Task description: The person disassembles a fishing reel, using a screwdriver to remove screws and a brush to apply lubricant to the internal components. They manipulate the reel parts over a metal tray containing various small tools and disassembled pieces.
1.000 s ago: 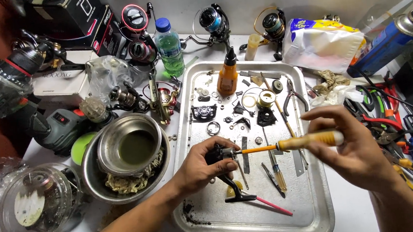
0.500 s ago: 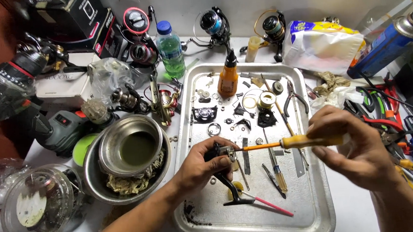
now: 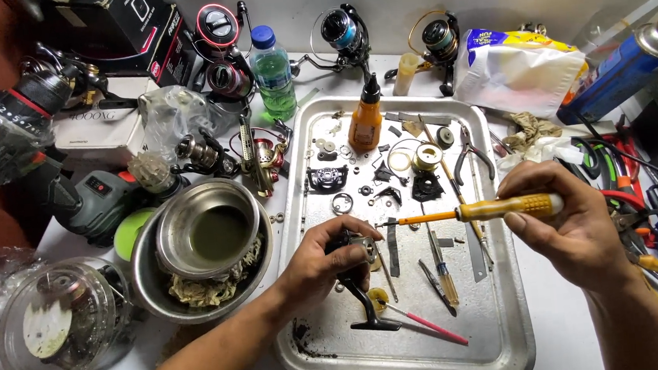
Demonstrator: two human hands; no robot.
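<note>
Over the metal tray [image 3: 505, 335], your left hand [image 3: 316, 268] is closed around the fishing reel body [image 3: 352, 247], its black foot and stem [image 3: 366, 307] hanging down toward the tray floor. Your right hand [image 3: 575, 228] is wrapped shut on the yellow-handled screwdriver [image 3: 503, 209], shaft level, tip touching the reel body's side. I read this as mid-teardown: the reel is already well stripped, with small parts laid out across the upper tray, namely a metal ring [image 3: 341, 203], a black frame piece [image 3: 327, 179], a gold spool part [image 3: 426, 156], and black bits near it. Orange oil bottle [image 3: 365, 119] stands at the tray's top, pliers [image 3: 469, 154] to its right. A second small screwdriver [image 3: 441, 266] and a pink-handled pick [image 3: 426, 326] lie just beside the reel. Can't tell whether the screw under the tip is in or out. Remaining: the body itself is not yet open. Steel bowl [image 3: 261, 268] with murky liquid sits left of the tray on the table [image 3: 553, 347].
</note>
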